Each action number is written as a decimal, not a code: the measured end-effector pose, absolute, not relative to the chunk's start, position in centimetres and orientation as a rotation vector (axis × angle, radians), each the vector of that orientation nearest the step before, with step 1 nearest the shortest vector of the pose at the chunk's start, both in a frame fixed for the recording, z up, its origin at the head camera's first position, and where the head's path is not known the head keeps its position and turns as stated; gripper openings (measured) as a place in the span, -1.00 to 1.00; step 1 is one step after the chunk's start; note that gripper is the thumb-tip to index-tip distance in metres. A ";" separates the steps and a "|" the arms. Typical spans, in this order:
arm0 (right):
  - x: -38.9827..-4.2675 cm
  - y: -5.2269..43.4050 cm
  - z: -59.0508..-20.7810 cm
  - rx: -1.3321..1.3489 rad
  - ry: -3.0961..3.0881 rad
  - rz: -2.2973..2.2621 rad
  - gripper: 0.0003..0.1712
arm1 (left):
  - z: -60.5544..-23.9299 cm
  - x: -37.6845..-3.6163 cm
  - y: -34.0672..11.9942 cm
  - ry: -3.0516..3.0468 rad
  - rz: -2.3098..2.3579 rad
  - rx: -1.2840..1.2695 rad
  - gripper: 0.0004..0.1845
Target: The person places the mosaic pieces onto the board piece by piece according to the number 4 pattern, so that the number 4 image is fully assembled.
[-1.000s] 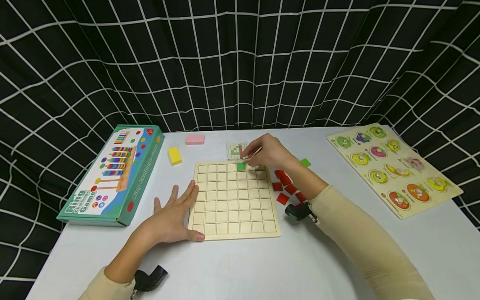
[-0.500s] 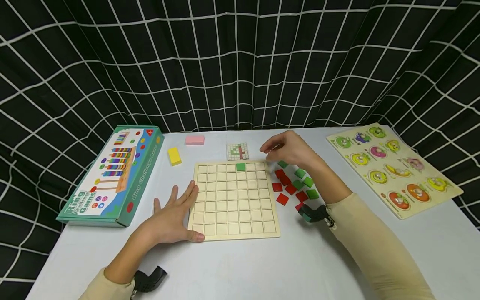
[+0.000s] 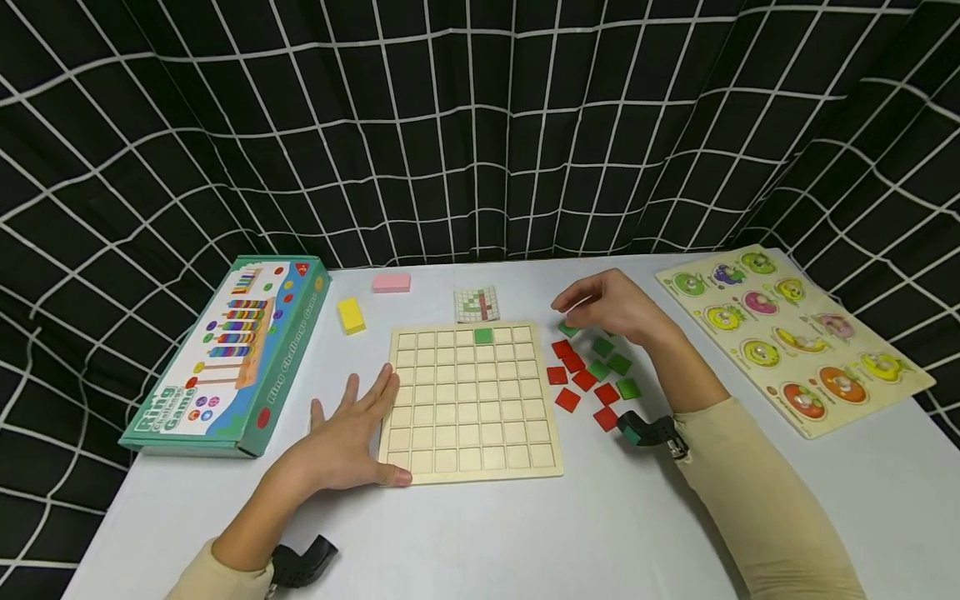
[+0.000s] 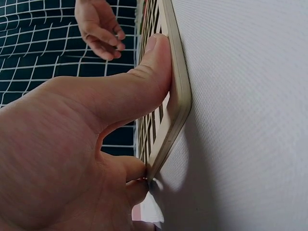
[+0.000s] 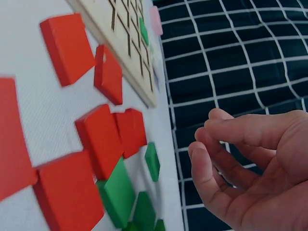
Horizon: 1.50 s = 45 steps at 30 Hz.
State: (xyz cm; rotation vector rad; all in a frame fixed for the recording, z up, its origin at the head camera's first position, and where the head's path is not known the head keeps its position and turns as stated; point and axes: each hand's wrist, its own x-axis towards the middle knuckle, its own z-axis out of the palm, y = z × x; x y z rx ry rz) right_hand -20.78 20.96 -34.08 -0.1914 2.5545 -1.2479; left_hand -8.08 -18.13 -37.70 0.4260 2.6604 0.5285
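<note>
Hands at the grid board and the loose tiles

Left hand point(image 3: 341, 442) lies flat on the table point(image 3: 525, 533), fingers spread and straight, its thumb pressed along the near left edge of the wooden grid board point(image 3: 471, 402); the left wrist view shows the thumb against the board's rim and the fingertips at its corner. It grips nothing, only steadies the board.

Right hand point(image 3: 611, 304) hovers beyond the board's far right corner, fingers loosely curled with thumb and forefinger close together, directly over the far end of a scatter of tiles. The right wrist view shows the fingertips apart from the tiles and holding nothing. Just under the fingertips lies a green tile point(image 3: 568, 330); nearer the person from it spread the other green tiles point(image 3: 619, 363) and the red tiles point(image 3: 573, 362), all on the table just right of the board.

One green tile point(image 3: 483, 336) sits in the board's far row, left of the right hand. Beyond it, touching the far edge of the board, lies a small pattern card point(image 3: 477, 303).

Past the left hand lie a yellow block point(image 3: 350, 315) and a pink block point(image 3: 392, 283), with a green game box point(image 3: 225, 358) further left. Well to the right of the right hand lies a fruit peg puzzle point(image 3: 791, 337).
</note>
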 end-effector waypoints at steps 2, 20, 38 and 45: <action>-20.8 21.3 -34.4 -0.168 2.550 -1.238 -0.67 | -37.8 -8.1 -18.1 2.654 0.541 0.424 0.45; -21.4 22.4 -36.3 -0.177 2.611 -1.118 -0.62 | -37.7 -8.0 -17.9 2.658 0.524 0.435 0.45; -21.8 21.4 -37.2 -0.221 2.717 -0.953 -0.64 | -38.0 -8.0 -18.1 2.658 0.512 0.421 0.45; -22.0 21.3 -37.0 -0.226 2.738 -0.926 -0.68 | -38.0 -8.3 -18.3 2.652 0.516 0.411 0.45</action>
